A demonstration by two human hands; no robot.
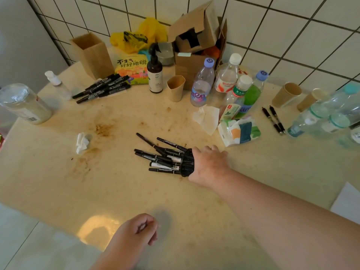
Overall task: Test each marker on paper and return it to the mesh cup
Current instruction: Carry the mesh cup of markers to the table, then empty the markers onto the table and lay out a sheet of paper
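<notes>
Item: black wire-mesh cup (187,162), lying on its side near the middle of the cream, stained round worktop (58,172), mouth facing left. Contents: a fan of slim black markers with white labels (161,158), part spilled from the mouth onto the worktop, the rear ends of several apparently inside the mesh; exact count not legible. Right hand (209,165): laid over the base end of the cup, grip closed around it as far as the view shows, fingers curled over the far side and mostly hidden. Left hand (139,230): low at the near edge, fingers loosely curled together, empty, touching nothing. Second lot: a bundle of thicker black markers (103,87) lying well apart at the far left, beside a tall open cardboard sleeve (91,55); whether these belong to the task cannot be told. Paper: a white sheet corner (348,201) shows at the right edge, well apart from the cup; no test strokes can be seen on the part in view. Status, as judged: early. The markers appear tipped out for sorting; none is uncapped or in hand, none is on paper, and the cup is not upright to receive returns. Remaining: righting the cup, then testing and returning every marker.
</notes>
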